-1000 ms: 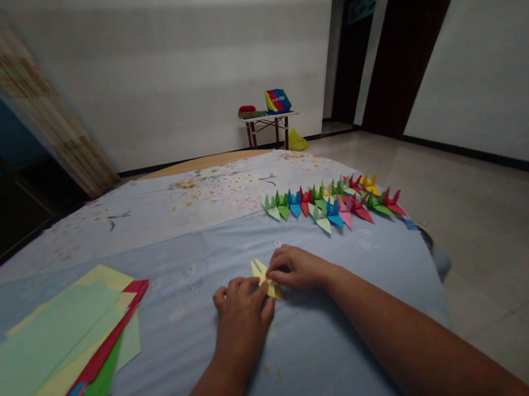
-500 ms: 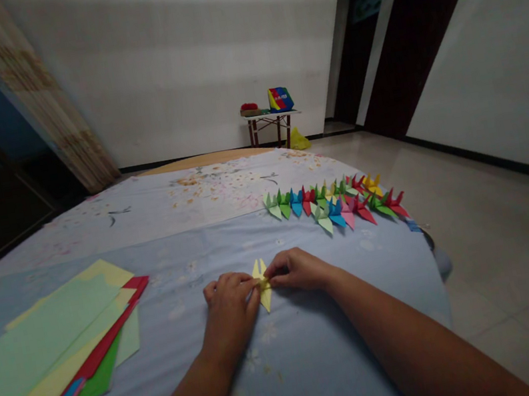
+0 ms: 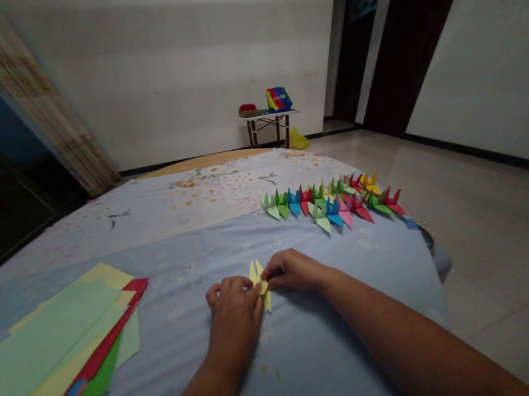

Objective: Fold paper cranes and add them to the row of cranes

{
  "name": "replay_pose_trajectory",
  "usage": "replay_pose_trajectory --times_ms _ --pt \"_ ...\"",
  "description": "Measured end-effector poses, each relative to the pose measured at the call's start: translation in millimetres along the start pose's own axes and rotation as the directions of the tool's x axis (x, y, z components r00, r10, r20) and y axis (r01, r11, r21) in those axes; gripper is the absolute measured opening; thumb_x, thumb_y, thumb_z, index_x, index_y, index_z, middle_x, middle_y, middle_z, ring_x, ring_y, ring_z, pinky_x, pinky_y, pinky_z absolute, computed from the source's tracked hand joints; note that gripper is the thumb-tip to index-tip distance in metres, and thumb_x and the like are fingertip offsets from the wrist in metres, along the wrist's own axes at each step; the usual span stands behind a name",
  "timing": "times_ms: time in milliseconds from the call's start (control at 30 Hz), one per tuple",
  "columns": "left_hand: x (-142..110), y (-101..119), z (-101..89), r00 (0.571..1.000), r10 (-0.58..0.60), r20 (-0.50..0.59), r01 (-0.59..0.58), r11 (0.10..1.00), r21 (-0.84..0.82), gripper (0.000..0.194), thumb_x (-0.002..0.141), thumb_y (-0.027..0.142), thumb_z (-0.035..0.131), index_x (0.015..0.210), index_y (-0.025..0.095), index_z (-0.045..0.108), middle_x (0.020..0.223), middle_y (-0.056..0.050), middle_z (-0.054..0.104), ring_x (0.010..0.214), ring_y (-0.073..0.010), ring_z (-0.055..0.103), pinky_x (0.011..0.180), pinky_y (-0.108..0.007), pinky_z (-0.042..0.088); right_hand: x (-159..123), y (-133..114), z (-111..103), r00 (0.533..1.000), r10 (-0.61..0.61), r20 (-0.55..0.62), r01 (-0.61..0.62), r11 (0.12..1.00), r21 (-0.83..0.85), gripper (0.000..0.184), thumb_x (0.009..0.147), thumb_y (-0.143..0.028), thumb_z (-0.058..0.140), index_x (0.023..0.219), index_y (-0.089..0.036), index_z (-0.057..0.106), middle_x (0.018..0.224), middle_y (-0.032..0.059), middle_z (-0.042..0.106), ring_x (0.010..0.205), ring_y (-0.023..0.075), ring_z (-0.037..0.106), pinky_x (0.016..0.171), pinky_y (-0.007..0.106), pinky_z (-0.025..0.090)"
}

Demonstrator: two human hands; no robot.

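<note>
We see the bench [image 3: 207,161] curve away at its far side, where a strip of wood shows beyond a flowered white cloth [image 3: 155,209], and its right edge drops off to the tiled floor [image 3: 495,240]. A blue cloth [image 3: 382,266] covers the near part, giving us bare fabric in front of the hands and a wide stretch off to the right, bounded by that edge. On the left, a fanned stack of coloured sheets [image 3: 57,354] lies well apart from us, with a band of cloth between. Ahead and to the right, 2 rows of folded paper figures [image 3: 333,213] stand close together, reaching nearly to the bench's right edge; the nearer row counts 6. Our piece, a folded yellow paper [image 3: 264,287], sits between our hands near the middle of the blue cloth, 2 narrow points aimed away from us and a tip aimed back. Our left hand [image 3: 233,304] has its thumb and index finger together on the paper's left side, with the other fingers curled near the cloth. Our right hand [image 3: 294,269] pinches the paper's right side, thumb and index fingertips clamped with hardly any gap. The fingertips hide part of the folds, so we cannot tell how the middle layers lie.
</note>
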State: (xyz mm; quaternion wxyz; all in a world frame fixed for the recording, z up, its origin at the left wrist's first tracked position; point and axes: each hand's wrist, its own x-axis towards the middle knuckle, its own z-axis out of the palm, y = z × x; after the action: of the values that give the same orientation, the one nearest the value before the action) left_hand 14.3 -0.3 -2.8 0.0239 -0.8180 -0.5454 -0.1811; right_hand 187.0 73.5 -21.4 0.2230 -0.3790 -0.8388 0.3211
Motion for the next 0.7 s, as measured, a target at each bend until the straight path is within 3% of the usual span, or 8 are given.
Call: replay_pose_trajectory --times_ms 300,500,700 --pt "-1.9 10.1 -1.2 0.997 -0.009 0.079 0.0 0.994 0.112 0.023 0.08 0.022 0.052 0.099 0.025 0.064 0.096 -0.006 0.062 0.097 -0.0245 0.049 0.088 -0.045 0.026 -1.9 0.9 4.2 0.999 -0.003 -0.036 0.003 1.0 -0.018 0.023 0.075 -0.018 0.053 0.09 -0.015 0.07 0.068 -0.0011 0.064 0.059 0.0087 0.053 0.055 0.017 0.037" --pt "-3.9 17.0 -0.1 0.994 -0.025 0.109 0.006 0.984 0.178 0.032 0.078 0.016 0.05 0.107 0.021 0.061 0.099 -0.009 0.062 0.101 -0.0269 0.048 0.091 -0.047 0.024 1.2 -4.1 7.2 0.993 -0.077 -0.095 0.068 0.993 -0.101 0.017 0.074 -0.023 0.061 0.086 -0.016 0.07 0.071 0.001 0.063 0.064 0.0096 0.053 0.06 0.018 0.038" --pt "-12.7 21.5 0.3 0.983 -0.024 0.18 -0.021 0.97 0.242 0.043 0.077 0.01 0.044 0.117 0.016 0.055 0.117 -0.012 0.059 0.113 -0.0282 0.044 0.098 -0.051 0.017 2.0 -8.0 4.3 0.996 -0.058 -0.061 0.051 0.993 -0.102 0.016 0.074 -0.021 0.062 0.086 -0.016 0.071 0.071 0.0012 0.063 0.064 0.0095 0.053 0.06 0.017 0.038"
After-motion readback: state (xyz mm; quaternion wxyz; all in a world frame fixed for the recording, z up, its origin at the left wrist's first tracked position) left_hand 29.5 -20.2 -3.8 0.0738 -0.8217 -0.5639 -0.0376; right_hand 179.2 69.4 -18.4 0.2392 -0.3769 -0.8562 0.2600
